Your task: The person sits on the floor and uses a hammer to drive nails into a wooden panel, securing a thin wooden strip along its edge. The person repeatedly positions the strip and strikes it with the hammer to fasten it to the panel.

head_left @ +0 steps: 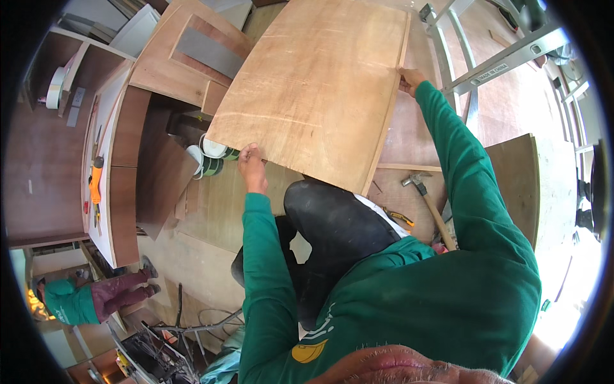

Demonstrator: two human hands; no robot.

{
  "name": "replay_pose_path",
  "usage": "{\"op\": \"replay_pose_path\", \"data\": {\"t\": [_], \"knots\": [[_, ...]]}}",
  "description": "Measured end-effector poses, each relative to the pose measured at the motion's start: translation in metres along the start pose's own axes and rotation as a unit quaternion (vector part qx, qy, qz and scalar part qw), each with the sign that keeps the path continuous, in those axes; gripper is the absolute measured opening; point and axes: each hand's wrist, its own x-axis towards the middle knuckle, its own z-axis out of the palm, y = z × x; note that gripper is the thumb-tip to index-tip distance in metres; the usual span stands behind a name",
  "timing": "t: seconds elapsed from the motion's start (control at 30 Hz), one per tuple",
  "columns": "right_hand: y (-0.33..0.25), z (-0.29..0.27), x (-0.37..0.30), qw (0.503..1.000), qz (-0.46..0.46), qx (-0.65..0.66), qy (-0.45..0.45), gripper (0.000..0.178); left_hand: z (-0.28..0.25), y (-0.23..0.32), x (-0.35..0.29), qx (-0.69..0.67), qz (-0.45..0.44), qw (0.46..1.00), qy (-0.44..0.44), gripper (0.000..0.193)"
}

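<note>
A large plywood panel (313, 83) lies in front of me, its near edge above my bent leg. Along its right side runs a thin raised strip. My left hand (253, 168) grips the near edge close to the left corner, fingertips on the upper face. Farther off, my right hand (410, 80) is closed round the right edge, with some fingers hidden. By my right thigh lie a claw hammer (432, 208) with a wooden handle and pliers (400, 217) with yellow-and-black grips.
An aluminium ladder (492, 67) stands at the far right. Left of the panel are pails (208, 160) and a wooden cabinet (121, 160) with an orange tool (96, 180) on top. A co-worker (77, 297) in green is at the lower left. A wooden box (534, 185) stands right.
</note>
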Motion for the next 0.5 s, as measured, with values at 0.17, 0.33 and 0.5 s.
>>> {"op": "replay_pose_path", "data": {"t": [0.17,0.33,0.5], "knots": [[0.030,0.016,-0.017,0.997,0.005,0.008,0.076,0.041,0.007,-0.025,0.018,-0.002,-0.050,0.998,0.028,0.024],[0.096,0.000,-0.090,0.997,-0.032,-0.061,0.022,0.066,0.014,-0.043,0.028,-0.013,-0.051,0.999,0.010,0.025],[0.123,0.021,-0.165,0.973,-0.078,-0.213,-0.043,0.072,0.004,-0.080,0.035,-0.024,-0.084,0.996,-0.034,0.022]]}}
